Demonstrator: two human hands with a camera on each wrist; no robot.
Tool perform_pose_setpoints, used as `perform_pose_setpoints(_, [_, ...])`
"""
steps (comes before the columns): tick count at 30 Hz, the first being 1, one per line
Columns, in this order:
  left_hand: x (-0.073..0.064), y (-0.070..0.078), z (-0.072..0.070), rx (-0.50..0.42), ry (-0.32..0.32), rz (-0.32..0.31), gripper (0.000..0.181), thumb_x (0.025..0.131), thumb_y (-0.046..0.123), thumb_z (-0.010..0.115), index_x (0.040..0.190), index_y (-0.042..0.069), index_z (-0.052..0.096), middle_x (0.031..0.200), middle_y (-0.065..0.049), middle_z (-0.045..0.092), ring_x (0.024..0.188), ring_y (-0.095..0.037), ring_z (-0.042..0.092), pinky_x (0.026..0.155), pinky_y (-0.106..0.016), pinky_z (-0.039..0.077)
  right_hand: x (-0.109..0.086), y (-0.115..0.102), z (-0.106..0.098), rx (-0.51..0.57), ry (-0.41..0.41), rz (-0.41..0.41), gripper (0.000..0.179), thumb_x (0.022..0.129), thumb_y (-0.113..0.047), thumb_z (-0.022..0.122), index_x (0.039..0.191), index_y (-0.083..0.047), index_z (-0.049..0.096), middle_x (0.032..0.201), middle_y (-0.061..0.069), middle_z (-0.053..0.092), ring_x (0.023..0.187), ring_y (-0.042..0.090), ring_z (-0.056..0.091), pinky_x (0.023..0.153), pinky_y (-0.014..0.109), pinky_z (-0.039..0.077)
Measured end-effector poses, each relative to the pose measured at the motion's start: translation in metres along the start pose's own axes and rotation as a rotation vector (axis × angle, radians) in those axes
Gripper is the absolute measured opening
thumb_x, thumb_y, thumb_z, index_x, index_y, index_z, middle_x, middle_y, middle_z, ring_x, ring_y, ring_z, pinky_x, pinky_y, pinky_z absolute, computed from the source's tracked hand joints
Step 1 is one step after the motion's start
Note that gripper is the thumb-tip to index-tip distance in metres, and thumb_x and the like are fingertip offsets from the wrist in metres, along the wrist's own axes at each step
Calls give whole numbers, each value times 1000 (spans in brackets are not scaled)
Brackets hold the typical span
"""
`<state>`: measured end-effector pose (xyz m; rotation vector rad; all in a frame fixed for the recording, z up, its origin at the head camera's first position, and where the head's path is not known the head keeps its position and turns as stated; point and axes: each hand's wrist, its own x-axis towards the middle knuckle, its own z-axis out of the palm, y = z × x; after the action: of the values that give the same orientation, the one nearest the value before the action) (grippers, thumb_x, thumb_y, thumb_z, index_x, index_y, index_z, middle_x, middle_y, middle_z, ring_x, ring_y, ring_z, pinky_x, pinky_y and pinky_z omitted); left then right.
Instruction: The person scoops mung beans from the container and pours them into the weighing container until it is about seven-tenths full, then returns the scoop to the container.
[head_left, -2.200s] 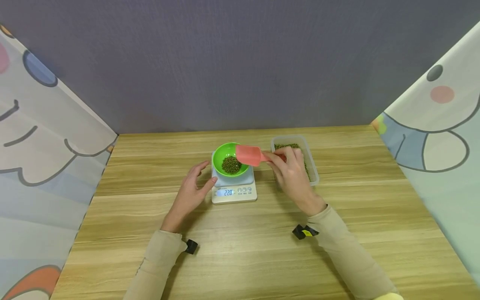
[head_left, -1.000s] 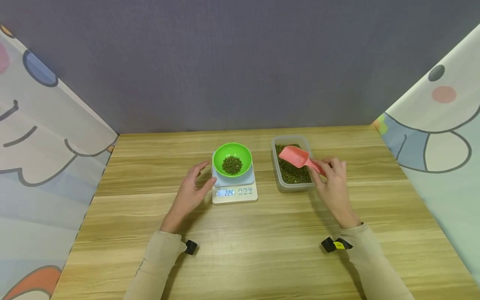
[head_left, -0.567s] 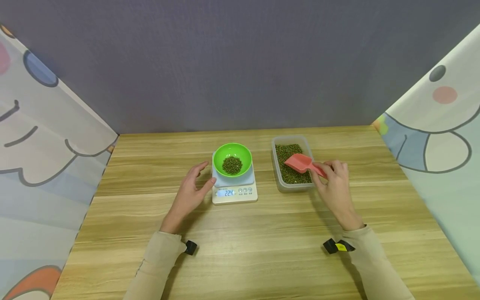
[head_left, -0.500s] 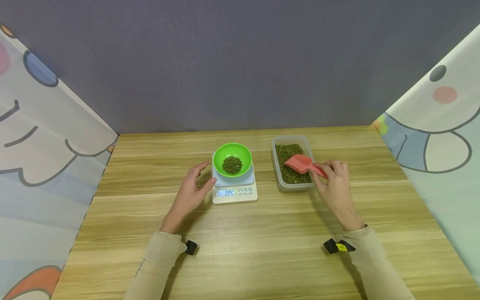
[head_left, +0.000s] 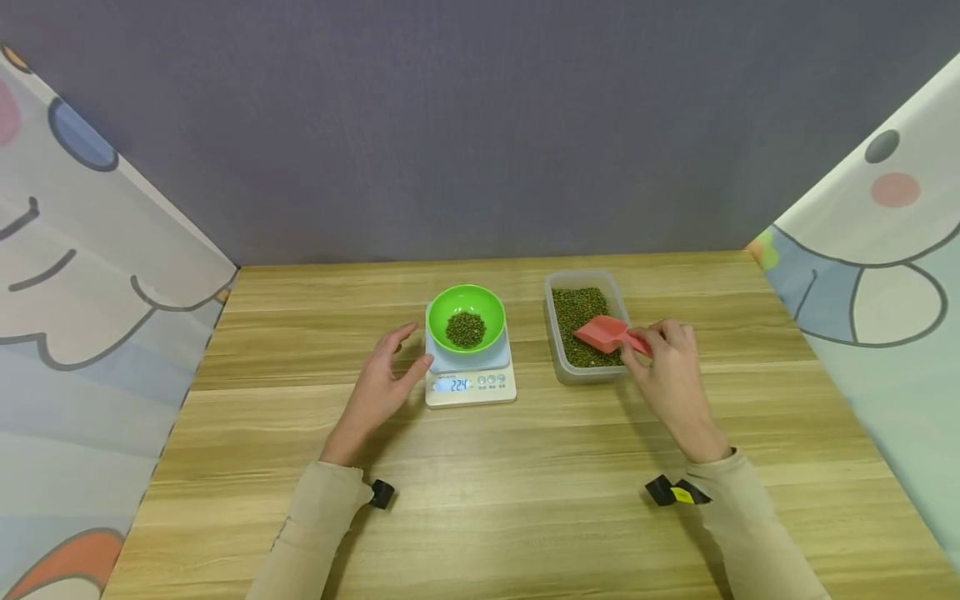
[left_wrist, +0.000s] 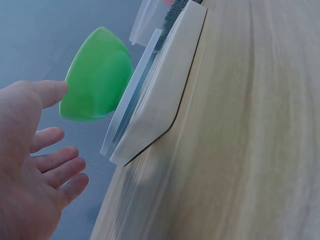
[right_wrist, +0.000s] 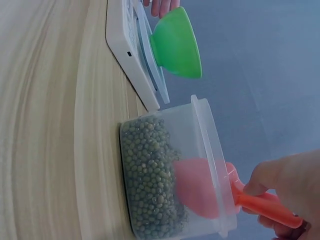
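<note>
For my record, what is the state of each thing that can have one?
Digital scale: switched on, showing 22.4
Green bowl: upright on the scale, holding mung beans
Plastic container: uncovered, partly filled with mung beans
Pink scoop: tilted inside the container, held by the right hand
Left hand: holding nothing

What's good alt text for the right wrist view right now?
The right hand grips a red scoop that reaches into a translucent plastic tub partly filled with green mung beans. Beyond the tub, a green bowl sits on a white scale, with the left hand close by; the whole scene appears turned sideways.
</note>
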<state>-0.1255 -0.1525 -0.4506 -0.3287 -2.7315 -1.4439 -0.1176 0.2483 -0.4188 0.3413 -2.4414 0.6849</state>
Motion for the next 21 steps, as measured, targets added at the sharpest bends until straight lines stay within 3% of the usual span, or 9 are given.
perform_pose_setpoints(8, [0, 1, 0, -1, 1, 11, 63, 101, 28, 68, 153, 2, 43, 155, -21, 46, 138, -42, 47, 116, -59, 41, 2, -2, 6, -5, -26, 33, 16, 81, 10, 75, 95, 18, 72, 84, 24, 56, 79, 39, 43, 68, 40, 34])
perform_pose_setpoints(21, [0, 0, 0, 3, 0, 8, 64, 101, 29, 68, 154, 3, 43, 155, -21, 46, 138, -43, 47, 115, -60, 41, 6, -1, 19, -13, 3, -24, 17, 81, 10, 75, 95, 20, 70, 83, 25, 54, 79, 42, 44, 67, 42, 35])
